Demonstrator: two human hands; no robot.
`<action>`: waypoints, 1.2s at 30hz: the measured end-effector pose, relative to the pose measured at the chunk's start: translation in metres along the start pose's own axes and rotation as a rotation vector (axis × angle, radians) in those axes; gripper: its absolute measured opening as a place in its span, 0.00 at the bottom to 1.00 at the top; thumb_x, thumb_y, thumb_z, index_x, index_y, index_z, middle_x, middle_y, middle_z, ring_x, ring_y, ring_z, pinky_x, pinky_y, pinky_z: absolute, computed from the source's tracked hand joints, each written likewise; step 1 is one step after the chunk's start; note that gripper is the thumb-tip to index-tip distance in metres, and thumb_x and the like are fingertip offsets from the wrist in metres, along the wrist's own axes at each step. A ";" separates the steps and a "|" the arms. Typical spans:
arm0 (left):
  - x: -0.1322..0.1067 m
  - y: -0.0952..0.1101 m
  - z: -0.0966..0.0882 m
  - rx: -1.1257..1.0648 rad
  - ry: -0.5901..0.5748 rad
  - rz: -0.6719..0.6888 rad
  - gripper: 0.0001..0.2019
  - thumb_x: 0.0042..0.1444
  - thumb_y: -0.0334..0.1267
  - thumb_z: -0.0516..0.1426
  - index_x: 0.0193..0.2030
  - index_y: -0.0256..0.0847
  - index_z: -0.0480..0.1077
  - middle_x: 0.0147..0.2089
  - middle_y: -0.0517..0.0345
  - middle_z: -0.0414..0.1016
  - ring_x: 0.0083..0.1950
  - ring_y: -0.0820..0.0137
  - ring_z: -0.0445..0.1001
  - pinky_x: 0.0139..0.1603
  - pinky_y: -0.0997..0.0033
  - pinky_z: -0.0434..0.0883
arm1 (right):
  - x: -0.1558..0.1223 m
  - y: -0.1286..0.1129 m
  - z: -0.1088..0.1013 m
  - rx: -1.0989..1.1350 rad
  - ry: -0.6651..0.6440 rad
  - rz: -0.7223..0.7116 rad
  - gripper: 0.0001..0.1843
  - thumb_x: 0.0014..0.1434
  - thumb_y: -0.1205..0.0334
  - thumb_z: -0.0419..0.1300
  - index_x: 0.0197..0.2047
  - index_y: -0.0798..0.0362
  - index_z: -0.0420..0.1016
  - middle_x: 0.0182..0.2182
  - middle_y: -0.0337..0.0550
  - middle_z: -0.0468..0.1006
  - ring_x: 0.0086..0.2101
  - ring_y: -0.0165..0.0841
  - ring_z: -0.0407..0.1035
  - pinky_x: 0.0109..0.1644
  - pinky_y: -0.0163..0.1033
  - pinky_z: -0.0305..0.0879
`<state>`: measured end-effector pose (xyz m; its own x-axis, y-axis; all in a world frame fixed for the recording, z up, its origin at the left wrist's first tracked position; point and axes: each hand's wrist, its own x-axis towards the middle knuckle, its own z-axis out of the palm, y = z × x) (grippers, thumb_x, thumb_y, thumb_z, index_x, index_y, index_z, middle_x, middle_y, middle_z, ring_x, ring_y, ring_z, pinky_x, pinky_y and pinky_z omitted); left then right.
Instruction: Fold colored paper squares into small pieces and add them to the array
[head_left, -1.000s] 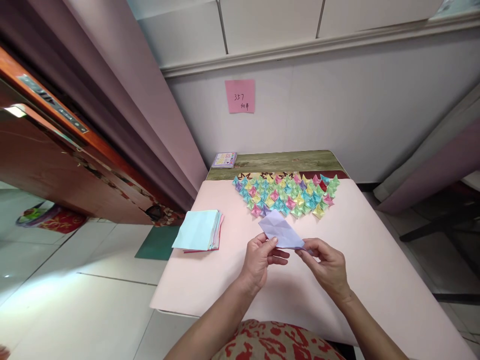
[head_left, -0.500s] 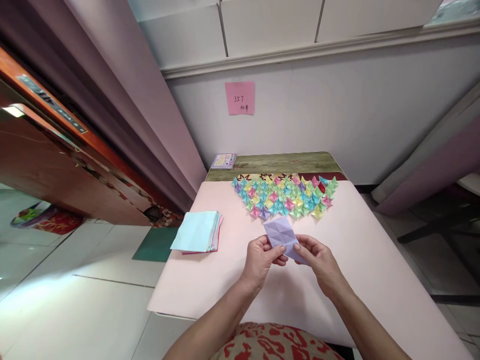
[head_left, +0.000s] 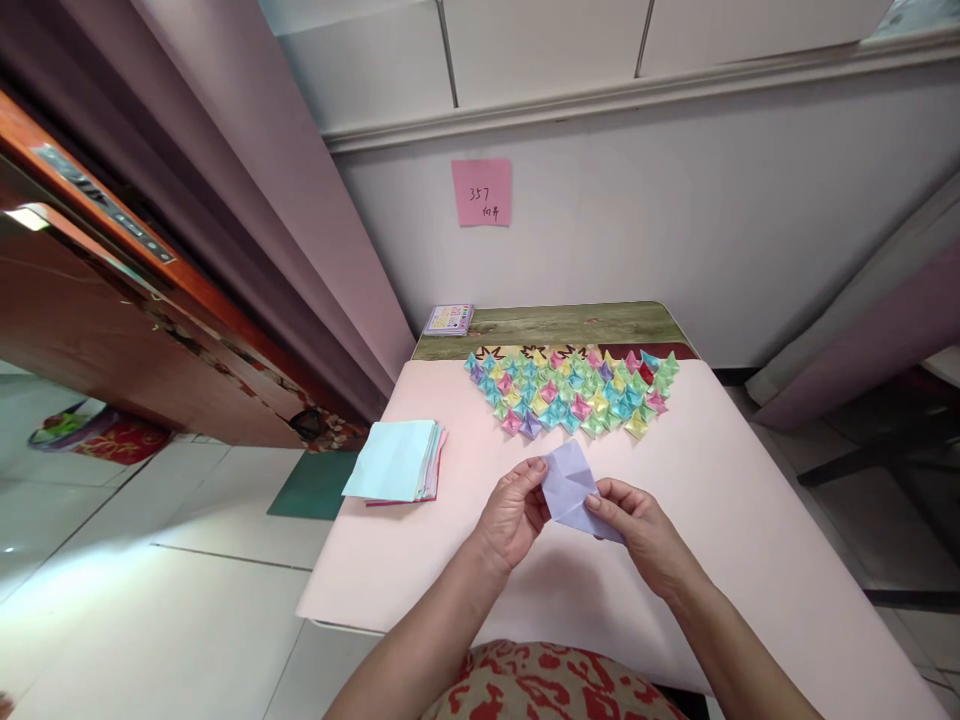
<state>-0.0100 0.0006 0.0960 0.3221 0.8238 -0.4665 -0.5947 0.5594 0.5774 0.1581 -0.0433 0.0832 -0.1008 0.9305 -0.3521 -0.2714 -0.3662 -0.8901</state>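
Both hands hold a creased sheet of purple origami paper above the pink-covered table. My left hand pinches its upper left corner between thumb and fingers. On the other side, my right hand grips the lower right part, thumb on top and fingers behind. Beyond the paper lie rows of small folded paper pieces in green, blue, yellow, pink and purple. To the left is a stack of square paper, light blue on top.
The pink table cover reaches toward my body. At the back left corner sits a small printed pack. A pink note with handwriting is stuck on the wall. An orange-brown door and a purple curtain stand at left.
My left hand has shifted from the paper's lower edge up to its upper left corner. The paper has turned slightly and sits a little lower, still in my right hand.
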 end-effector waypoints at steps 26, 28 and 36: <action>-0.010 -0.018 -0.001 0.601 -0.051 0.122 0.19 0.44 0.50 0.68 0.32 0.33 0.76 0.26 0.54 0.78 0.23 0.71 0.75 0.27 0.72 0.74 | 0.013 -0.004 0.004 -0.071 0.083 -0.060 0.30 0.44 0.43 0.72 0.45 0.54 0.77 0.35 0.47 0.81 0.34 0.39 0.75 0.37 0.41 0.71; -0.010 -0.019 -0.002 0.626 -0.067 0.088 0.20 0.43 0.51 0.68 0.32 0.34 0.75 0.23 0.54 0.77 0.22 0.70 0.75 0.26 0.72 0.73 | 0.016 -0.005 0.004 -0.043 0.084 -0.037 0.24 0.43 0.44 0.73 0.34 0.55 0.79 0.27 0.43 0.79 0.27 0.36 0.72 0.31 0.39 0.67; -0.008 -0.018 -0.011 0.697 -0.082 0.072 0.18 0.47 0.51 0.66 0.29 0.35 0.72 0.20 0.54 0.75 0.20 0.70 0.74 0.22 0.76 0.70 | 0.022 -0.002 0.008 -0.068 0.156 -0.078 0.23 0.47 0.42 0.70 0.25 0.56 0.77 0.20 0.40 0.74 0.22 0.31 0.66 0.27 0.36 0.61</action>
<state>-0.0099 -0.0165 0.0821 0.3699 0.8502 -0.3747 -0.0154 0.4088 0.9125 0.1492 -0.0223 0.0794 0.0689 0.9460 -0.3169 -0.2071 -0.2972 -0.9321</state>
